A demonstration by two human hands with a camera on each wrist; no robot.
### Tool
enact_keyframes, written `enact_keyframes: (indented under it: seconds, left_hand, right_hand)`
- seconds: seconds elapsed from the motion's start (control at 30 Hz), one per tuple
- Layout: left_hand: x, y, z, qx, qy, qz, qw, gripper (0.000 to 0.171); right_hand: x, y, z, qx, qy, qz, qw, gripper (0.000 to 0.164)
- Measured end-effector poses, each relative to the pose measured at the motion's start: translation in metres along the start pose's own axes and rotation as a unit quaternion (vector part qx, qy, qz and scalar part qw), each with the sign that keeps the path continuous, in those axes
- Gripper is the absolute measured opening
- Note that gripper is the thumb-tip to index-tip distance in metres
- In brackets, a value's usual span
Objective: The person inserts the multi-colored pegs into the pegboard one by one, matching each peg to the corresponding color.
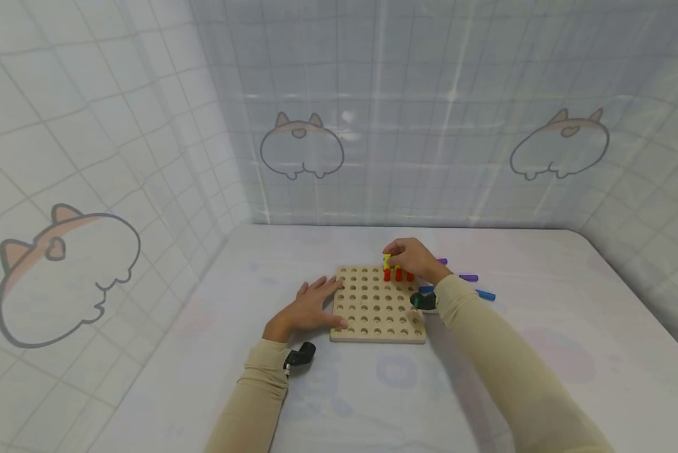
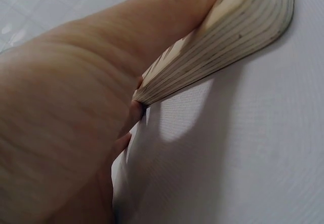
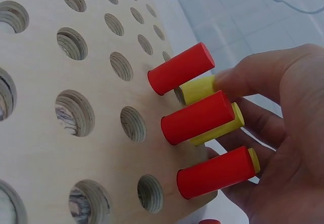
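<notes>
And there it is, my right hand (image 1: 415, 255) is pinching a yellow peg (image 3: 197, 88), clamping firmly on its upper end, right at the far edge of the wooden board (image 1: 377, 338)! It's a short, plain, bright yellow cylinder, and it's showing partly behind a red one, so I can't tell how far its lower end is sitting in a hole. The board is lying flat, pale on top and striped in layers down its side, with rows of round holes (image 3: 122, 66) running across it. Three red pegs (image 3: 198, 117) are standing in holes just in front, and two other yellow pegs (image 3: 227, 128) are peeking out behind them. Meanwhile my left hand (image 1: 310, 307) is resting over the board's left edge, splayed apart. Out to the right, blue pegs (image 1: 485, 294) and purple pegs (image 1: 468, 277) are lying on the white table (image 1: 395, 409).
</notes>
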State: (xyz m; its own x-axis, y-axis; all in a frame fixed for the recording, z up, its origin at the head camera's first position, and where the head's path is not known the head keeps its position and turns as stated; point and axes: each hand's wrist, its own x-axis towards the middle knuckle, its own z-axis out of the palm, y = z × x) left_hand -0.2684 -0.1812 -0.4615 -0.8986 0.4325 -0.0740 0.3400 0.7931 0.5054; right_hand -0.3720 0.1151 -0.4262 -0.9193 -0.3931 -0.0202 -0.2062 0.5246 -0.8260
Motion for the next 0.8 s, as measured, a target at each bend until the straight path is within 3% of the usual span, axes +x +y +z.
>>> enact_keyframes:
  seconds: [0.47, 0.8]
  left_hand:
    - [-0.0015, 0.0029, -0.0008, -0.007, -0.002, -0.003, 1.0, 0.107]
    - [-0.0015, -0.0001, -0.0023, -0.004, -0.001, -0.005, 1.0, 0.108]
  right_hand:
    - [-0.0016, -0.0033, -0.0017, 0.004, -0.024, 0.016, 1.0, 0.027]
    - [-0.0077, -0.0055, -0.0074, 0.009, -0.022, -0.021, 1.0, 0.033]
